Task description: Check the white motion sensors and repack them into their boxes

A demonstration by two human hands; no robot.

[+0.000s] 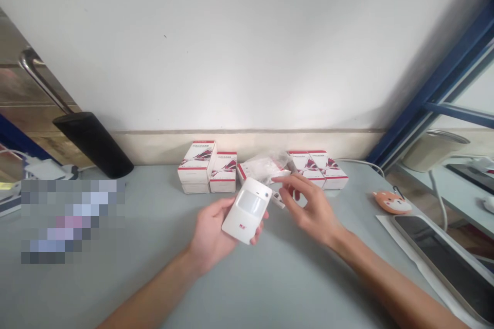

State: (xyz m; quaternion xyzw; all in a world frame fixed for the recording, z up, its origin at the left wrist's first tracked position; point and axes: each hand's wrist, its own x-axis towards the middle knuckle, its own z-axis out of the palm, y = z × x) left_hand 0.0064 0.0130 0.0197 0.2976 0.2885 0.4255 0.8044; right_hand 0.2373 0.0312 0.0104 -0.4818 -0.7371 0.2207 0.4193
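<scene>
A white motion sensor (247,211) with a pale window and a small red mark lies tilted in my left hand (213,234), whose fingers wrap around it from below. Just to the right of the sensor, my right hand (309,205) hovers with its fingers apart and bent, holding nothing that shows. Its index fingertip is close to the sensor's top corner; whether they touch I cannot tell. Behind the hands, a clear plastic bag (272,160) rests on a white-and-red box (258,168). A small white item (278,198) is partly hidden between the sensor and my right hand.
White-and-red boxes stand along the wall, a stack (195,167) at left and a pair (335,172) at right. A black upright object (94,144) stands at far left. On the right lie an orange animal-faced case (392,202) and a dark-screened phone (443,262).
</scene>
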